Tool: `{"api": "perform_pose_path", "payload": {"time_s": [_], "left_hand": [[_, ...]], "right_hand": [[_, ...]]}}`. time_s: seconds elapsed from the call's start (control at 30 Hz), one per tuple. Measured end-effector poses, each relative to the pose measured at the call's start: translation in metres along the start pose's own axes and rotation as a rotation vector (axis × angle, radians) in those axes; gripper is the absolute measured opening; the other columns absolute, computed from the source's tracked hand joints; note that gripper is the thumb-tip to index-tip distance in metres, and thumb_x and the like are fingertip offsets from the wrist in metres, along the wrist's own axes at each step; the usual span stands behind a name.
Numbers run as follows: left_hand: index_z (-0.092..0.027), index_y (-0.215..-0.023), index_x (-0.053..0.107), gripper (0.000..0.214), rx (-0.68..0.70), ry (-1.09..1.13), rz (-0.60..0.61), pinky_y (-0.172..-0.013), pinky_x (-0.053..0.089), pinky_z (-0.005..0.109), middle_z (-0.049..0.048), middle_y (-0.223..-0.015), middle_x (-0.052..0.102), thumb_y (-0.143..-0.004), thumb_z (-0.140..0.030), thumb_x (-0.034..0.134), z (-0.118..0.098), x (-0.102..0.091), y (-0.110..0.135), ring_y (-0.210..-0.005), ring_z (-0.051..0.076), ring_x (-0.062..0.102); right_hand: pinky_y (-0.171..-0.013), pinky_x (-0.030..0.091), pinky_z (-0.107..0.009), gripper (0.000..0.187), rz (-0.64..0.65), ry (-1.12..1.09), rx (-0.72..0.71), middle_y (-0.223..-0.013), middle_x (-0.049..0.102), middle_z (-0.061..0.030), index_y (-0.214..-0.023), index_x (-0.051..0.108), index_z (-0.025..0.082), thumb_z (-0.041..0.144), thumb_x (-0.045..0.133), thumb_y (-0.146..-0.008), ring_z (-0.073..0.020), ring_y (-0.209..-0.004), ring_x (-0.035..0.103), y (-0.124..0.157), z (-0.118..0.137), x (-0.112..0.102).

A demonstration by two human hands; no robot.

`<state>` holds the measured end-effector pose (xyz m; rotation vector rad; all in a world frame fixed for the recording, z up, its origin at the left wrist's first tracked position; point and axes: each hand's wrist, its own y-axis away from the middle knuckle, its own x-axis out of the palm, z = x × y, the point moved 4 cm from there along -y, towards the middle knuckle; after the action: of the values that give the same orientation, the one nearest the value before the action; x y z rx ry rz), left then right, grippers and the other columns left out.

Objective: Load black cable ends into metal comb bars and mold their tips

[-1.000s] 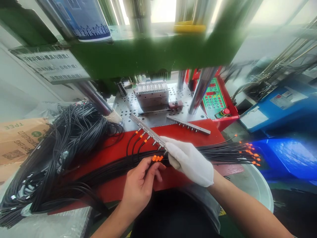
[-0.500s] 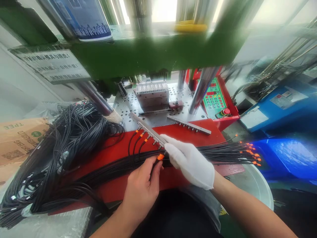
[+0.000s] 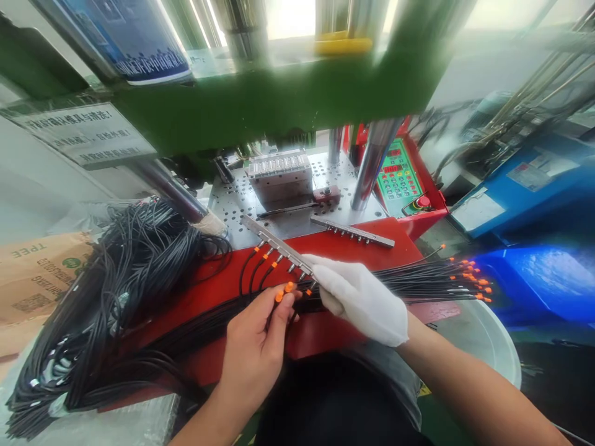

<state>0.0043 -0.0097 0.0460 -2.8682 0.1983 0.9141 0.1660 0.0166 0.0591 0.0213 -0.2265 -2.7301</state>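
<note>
My right hand (image 3: 360, 301), in a white glove, grips the near end of a long metal bar (image 3: 274, 243) that slants up to the left over the red table (image 3: 353, 243). Three black cables with orange tips (image 3: 266, 256) are plugged into the bar's pins. My bare left hand (image 3: 258, 344) pinches a few orange-tipped cable ends (image 3: 284, 291) just below the bar, close to the gloved fingers. A bundle of black cables (image 3: 418, 282) lies under both hands, its orange ends pointing right.
A big tangle of black cables (image 3: 106, 297) fills the left. A second metal bar (image 3: 352, 231) lies on the table behind. The green press (image 3: 279, 105) with its mould block (image 3: 279, 175) and steel columns stands ahead. Control panel (image 3: 400, 179) at right, white bucket (image 3: 488, 347) below right.
My left hand has shifted slightly left and up with the orange cable ends pinched in it. The view tilted a little; the right hand and the bar stay put.
</note>
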Motion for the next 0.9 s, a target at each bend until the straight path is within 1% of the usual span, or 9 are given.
{"api": "perform_pose_path", "payload": {"time_s": [0.1, 0.27, 0.37, 0.53, 0.63, 0.73, 0.8, 0.87, 0.9], "left_hand": [[-0.02, -0.108, 0.064, 0.02, 0.063, -0.073, -0.057, -0.071, 0.051, 0.021, -0.0002, -0.093, 0.07, -0.091, -0.023, 0.054, 0.004, -0.003, 0.002, -0.07, 0.01, 0.065], [-0.017, -0.107, 0.066, 0.02, 0.142, -0.16, -0.11, -0.073, 0.051, 0.018, -0.0003, -0.09, 0.072, -0.091, -0.018, 0.054, 0.005, -0.003, 0.003, -0.069, 0.009, 0.066], [-0.018, -0.105, 0.067, 0.019, 0.149, -0.173, -0.125, -0.073, 0.051, 0.017, -0.0021, -0.084, 0.072, -0.09, -0.018, 0.056, 0.004, -0.002, 0.001, -0.068, 0.008, 0.066], [-0.019, -0.105, 0.067, 0.019, 0.162, -0.183, -0.14, -0.069, 0.051, 0.017, -0.0032, -0.082, 0.072, -0.089, -0.017, 0.057, 0.002, -0.003, 0.0, -0.064, 0.008, 0.066], [-0.018, -0.106, 0.067, 0.02, 0.185, -0.232, -0.138, -0.068, 0.052, 0.018, -0.0015, -0.082, 0.072, -0.09, -0.017, 0.055, 0.002, -0.002, 0.001, -0.065, 0.01, 0.066], [-0.015, -0.111, 0.064, 0.024, 0.265, -0.361, -0.159, -0.069, 0.053, 0.023, 0.0032, -0.089, 0.072, -0.091, -0.017, 0.052, 0.0, 0.002, 0.003, -0.071, 0.014, 0.068], [-0.013, -0.111, 0.063, 0.025, 0.338, -0.471, -0.176, -0.068, 0.053, 0.027, 0.006, -0.087, 0.071, -0.091, -0.017, 0.049, -0.004, 0.004, 0.003, -0.073, 0.017, 0.067], [-0.013, -0.107, 0.063, 0.022, 0.371, -0.507, -0.15, -0.066, 0.051, 0.028, 0.006, -0.083, 0.071, -0.092, -0.019, 0.048, -0.008, 0.004, 0.0, -0.071, 0.018, 0.067], [-0.014, -0.103, 0.064, 0.02, 0.357, -0.488, -0.12, -0.065, 0.051, 0.027, 0.005, -0.082, 0.071, -0.093, -0.02, 0.048, -0.009, 0.003, -0.002, -0.069, 0.017, 0.067]], "right_hand": [[-0.051, 0.031, -0.023, 0.039, 0.015, -0.011, -0.005, -0.051, 0.036, 0.0068, -0.115, 0.055, 0.009, 0.036, 0.032, -0.099, -0.0088, -0.049, 0.032, 0.0, 0.003, -0.001], [-0.052, 0.031, -0.023, 0.035, 0.04, 0.001, -0.01, -0.054, 0.035, 0.0065, -0.104, 0.055, 0.011, 0.035, 0.031, -0.1, -0.0085, -0.051, 0.032, 0.001, 0.006, 0.002], [-0.054, 0.031, -0.024, 0.034, 0.038, -0.001, -0.02, -0.055, 0.036, 0.0064, -0.101, 0.054, 0.012, 0.036, 0.031, -0.1, -0.0084, -0.052, 0.033, 0.002, 0.006, 0.003], [-0.055, 0.032, -0.024, 0.033, 0.037, 0.034, -0.026, -0.056, 0.035, 0.0063, -0.097, 0.054, 0.014, 0.038, 0.032, -0.099, -0.0086, -0.053, 0.032, 0.002, 0.004, 0.002], [-0.055, 0.034, -0.024, 0.036, 0.022, 0.079, -0.012, -0.056, 0.038, 0.0048, -0.103, 0.057, 0.013, 0.039, 0.033, -0.098, -0.0097, -0.053, 0.034, 0.002, 0.002, 0.004], [-0.058, 0.037, -0.026, 0.039, -0.083, 0.16, -0.002, -0.066, 0.048, 0.0007, -0.119, 0.056, 0.014, 0.04, 0.039, -0.096, -0.012, -0.059, 0.041, 0.001, -0.003, 0.004], [-0.06, 0.039, -0.026, 0.042, -0.137, 0.204, -0.002, -0.073, 0.052, -0.0018, -0.127, 0.053, 0.016, 0.041, 0.043, -0.094, -0.0134, -0.063, 0.045, 0.001, -0.005, 0.003], [-0.058, 0.038, -0.026, 0.043, -0.12, 0.194, 0.007, -0.071, 0.051, -0.0011, -0.128, 0.053, 0.016, 0.042, 0.043, -0.094, -0.0132, -0.062, 0.045, 0.002, -0.006, 0.002], [-0.056, 0.037, -0.025, 0.042, -0.087, 0.172, 0.015, -0.066, 0.049, 0.0002, -0.125, 0.054, 0.015, 0.042, 0.041, -0.095, -0.0126, -0.059, 0.043, 0.002, -0.006, 0.002]]}}
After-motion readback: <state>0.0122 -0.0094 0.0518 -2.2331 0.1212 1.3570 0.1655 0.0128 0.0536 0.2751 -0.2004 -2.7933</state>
